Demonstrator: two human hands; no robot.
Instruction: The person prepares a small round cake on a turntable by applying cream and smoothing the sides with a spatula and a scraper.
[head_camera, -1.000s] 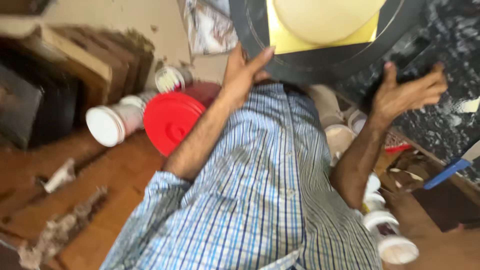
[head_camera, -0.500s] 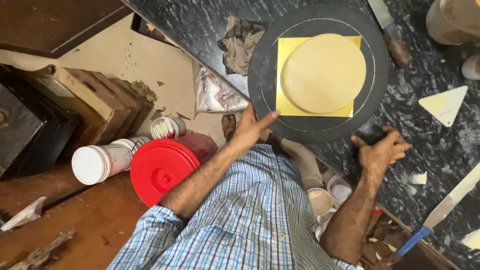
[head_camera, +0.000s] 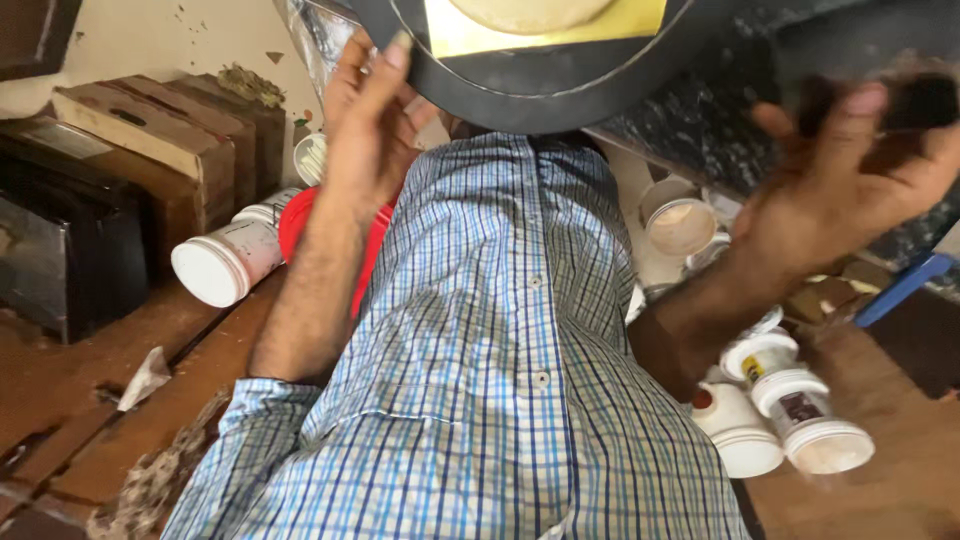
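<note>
A black round turntable (head_camera: 520, 95) juts out from a dark speckled counter (head_camera: 700, 130) at the top. On it lies a yellow square sheet (head_camera: 610, 22) with a cream disc (head_camera: 530, 8) on top, both cut off by the frame edge. My left hand (head_camera: 365, 120) rests flat against the turntable's left rim, fingers pointing up. My right hand (head_camera: 850, 185) is blurred at the counter's edge on the right, fingers spread and curled near a dark patch; whether it holds anything is unclear. My blue checked shirt (head_camera: 500, 380) fills the middle.
A red round lid (head_camera: 295, 225) and a white jar lying on its side (head_camera: 225, 265) sit left of my arm, beside wooden blocks (head_camera: 150, 140). Several white jars (head_camera: 800, 420) and cups (head_camera: 680, 220) stand at the right. A blue handle (head_camera: 905, 285) pokes out below the counter.
The view has tipped down and closer, so the turntable has slid to the top edge. My left hand stays at its rim. My right hand has lifted toward the upper right.
</note>
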